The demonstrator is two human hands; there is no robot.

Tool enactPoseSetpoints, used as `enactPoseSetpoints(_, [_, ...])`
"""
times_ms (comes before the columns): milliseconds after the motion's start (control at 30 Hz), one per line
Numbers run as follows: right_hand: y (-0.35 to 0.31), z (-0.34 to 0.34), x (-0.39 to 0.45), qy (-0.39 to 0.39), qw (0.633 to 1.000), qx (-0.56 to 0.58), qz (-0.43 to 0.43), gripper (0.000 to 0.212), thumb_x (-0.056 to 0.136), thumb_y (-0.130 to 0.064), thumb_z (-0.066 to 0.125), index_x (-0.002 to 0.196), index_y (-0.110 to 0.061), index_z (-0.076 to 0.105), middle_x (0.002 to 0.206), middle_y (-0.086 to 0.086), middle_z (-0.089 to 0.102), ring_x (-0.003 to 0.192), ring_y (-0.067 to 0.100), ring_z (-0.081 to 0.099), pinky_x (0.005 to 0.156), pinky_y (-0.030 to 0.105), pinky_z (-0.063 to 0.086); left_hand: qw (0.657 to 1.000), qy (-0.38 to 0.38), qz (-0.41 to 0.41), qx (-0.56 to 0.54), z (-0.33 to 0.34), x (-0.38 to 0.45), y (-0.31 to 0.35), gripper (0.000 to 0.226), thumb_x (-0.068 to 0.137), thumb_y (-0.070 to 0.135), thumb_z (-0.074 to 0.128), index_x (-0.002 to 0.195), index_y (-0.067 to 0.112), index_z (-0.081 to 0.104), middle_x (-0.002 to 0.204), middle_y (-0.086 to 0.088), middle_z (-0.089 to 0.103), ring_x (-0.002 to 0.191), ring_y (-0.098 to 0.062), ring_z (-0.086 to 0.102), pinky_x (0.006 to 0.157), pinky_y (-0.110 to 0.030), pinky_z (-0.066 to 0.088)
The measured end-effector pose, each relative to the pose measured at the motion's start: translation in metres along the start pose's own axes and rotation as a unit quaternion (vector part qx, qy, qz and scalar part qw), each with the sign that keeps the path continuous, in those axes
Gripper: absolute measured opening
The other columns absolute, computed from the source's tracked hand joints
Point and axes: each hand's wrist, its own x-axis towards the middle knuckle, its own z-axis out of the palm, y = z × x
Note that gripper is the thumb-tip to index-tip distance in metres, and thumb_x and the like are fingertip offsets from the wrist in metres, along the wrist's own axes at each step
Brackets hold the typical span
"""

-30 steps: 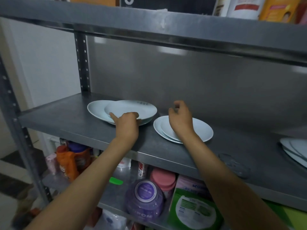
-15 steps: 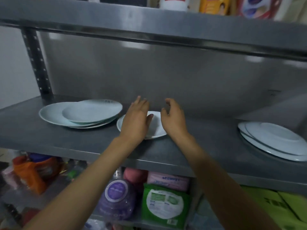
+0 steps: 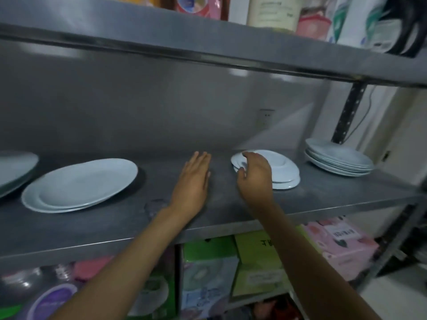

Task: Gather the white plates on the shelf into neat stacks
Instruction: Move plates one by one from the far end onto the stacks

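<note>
White plates lie in groups along the grey metal shelf (image 3: pixel 323 199). A loose pair of plates (image 3: pixel 80 185) sits at the left, and another plate (image 3: pixel 13 167) is cut off by the left edge. A small pile of plates (image 3: pixel 282 172) lies right of centre, and a taller stack (image 3: pixel 339 158) stands at the far right. My right hand (image 3: pixel 254 174) curls over the left rim of the small pile, fingers bent; whether it grips is unclear. My left hand (image 3: pixel 194 179) hovers flat and open over bare shelf between the groups.
The shelf above (image 3: pixel 208 45) hangs low over the plates and carries bottles and packets. A dark upright post (image 3: pixel 349 112) stands behind the tall stack. Boxes and packages (image 3: pixel 254 269) fill the shelf below. A clear glass item (image 3: pixel 154 207) lies on the shelf near my left wrist.
The view has swung right, bringing the far-right stack into sight. Both hands left the middle plates and moved right; my right hand now reaches the small pile.
</note>
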Motion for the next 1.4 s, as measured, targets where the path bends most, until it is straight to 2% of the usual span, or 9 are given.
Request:
enactPoseSetpoints(167, [0.060,-0.031,0.008,-0.193,0.964,-0.165,0.080,0.078,0.078,-0.026,0.060,0.148,-0.015,0.029,0.155,0.013,0.028,0.144,0.034,0.018,0.117,0.054,0.010,0.999,-0.026,-0.020,-0.009,0.041,0.005,0.028,0.048,0.101,0.017,0.037,0.147,0.009,0.027,0.155,-0.007,0.026,0.145,-0.019,0.011,0.119,-0.039,0.011])
enactPoseSetpoints(267, [0.078,-0.039,0.015,-0.273,0.938,-0.193,0.088,0.081,0.078,-0.022,0.063,0.148,-0.021,0.022,0.155,0.005,0.022,0.144,0.032,0.015,0.111,0.063,0.013,0.998,-0.025,-0.035,-0.047,0.053,0.007,0.045,0.048,0.101,0.022,0.038,0.147,0.011,0.027,0.155,-0.004,0.026,0.145,-0.016,0.011,0.118,-0.034,0.011])
enactPoseSetpoints(400, [0.085,-0.045,0.026,-0.242,0.941,-0.233,0.030,0.051,0.077,-0.012,0.060,0.126,-0.014,0.047,0.125,0.009,0.050,0.117,0.033,0.044,0.093,0.043,0.043,0.993,0.011,-0.054,-0.106,0.064,0.010,0.066,0.045,0.101,0.024,0.041,0.144,0.013,0.035,0.151,-0.001,0.034,0.143,-0.013,0.018,0.112,-0.023,0.013])
enactPoseSetpoints(533, [0.093,-0.048,0.027,-0.233,0.934,-0.267,-0.047,0.042,0.081,-0.013,0.057,0.122,-0.009,0.047,0.116,0.010,0.054,0.106,0.033,0.052,0.074,0.034,0.041,0.991,0.025,-0.072,-0.110,0.074,0.015,0.077,0.044,0.100,0.023,0.043,0.142,0.013,0.039,0.150,-0.001,0.036,0.142,-0.012,0.021,0.111,-0.021,0.014])
enactPoseSetpoints(800, [0.114,-0.057,0.050,-0.130,0.943,-0.285,-0.112,0.053,0.066,0.012,0.059,0.117,0.003,0.055,0.100,0.020,0.065,0.086,0.038,0.063,0.062,0.040,0.050,0.985,0.053,-0.107,-0.125,0.091,0.024,0.094,0.044,0.096,0.011,0.045,0.141,0.014,0.042,0.148,0.004,0.038,0.141,-0.008,0.021,0.113,-0.020,0.016])
enactPoseSetpoints(967, [0.106,-0.083,0.083,-0.044,0.970,-0.220,-0.091,0.035,0.079,0.008,0.049,0.108,-0.007,0.060,0.090,0.016,0.068,0.077,0.038,0.065,0.064,0.036,0.046,0.985,0.061,-0.097,-0.132,0.093,0.031,0.102,0.047,0.095,0.007,0.045,0.141,0.014,0.041,0.149,0.003,0.037,0.141,-0.008,0.020,0.113,-0.020,0.015])
enactPoseSetpoints(1167, [0.053,-0.089,0.086,0.037,0.986,-0.119,-0.107,0.040,0.079,0.004,0.049,0.113,-0.012,0.063,0.082,0.017,0.069,0.073,0.039,0.063,0.060,0.032,0.036,0.986,0.096,-0.079,-0.109,0.072,0.033,0.103,0.044,0.098,0.013,0.045,0.141,0.015,0.040,0.149,0.003,0.036,0.140,-0.008,0.021,0.103,0.002,0.005])
enactPoseSetpoints(1267, [0.019,-0.075,0.078,0.042,0.996,0.014,-0.083,0.040,0.077,0.003,0.046,0.108,-0.013,0.067,0.079,0.017,0.069,0.072,0.038,0.062,0.061,0.035,0.045,0.991,0.106,-0.046,-0.070,0.049,0.026,0.092,0.044,0.095,0.008,0.046,0.139,0.014,0.043,0.149,-0.001,0.037,0.142,-0.016,0.021,0.110,-0.008,0.008])
enactPoseSetpoints(1400, [-0.033,-0.053,0.062,-0.034,0.969,0.243,0.037,0.030,0.076,0.003,0.046,0.090,-0.011,0.069,0.075,0.006,0.069,0.071,0.026,0.064,0.062,0.034,0.051,0.992,0.120,-0.034,-0.003,0.014,0.008,0.064,0.049,0.087,-0.003,0.051,0.133,0.012,0.051,0.146,-0.006,0.042,0.140,-0.025,0.027,0.114,-0.041,0.026])
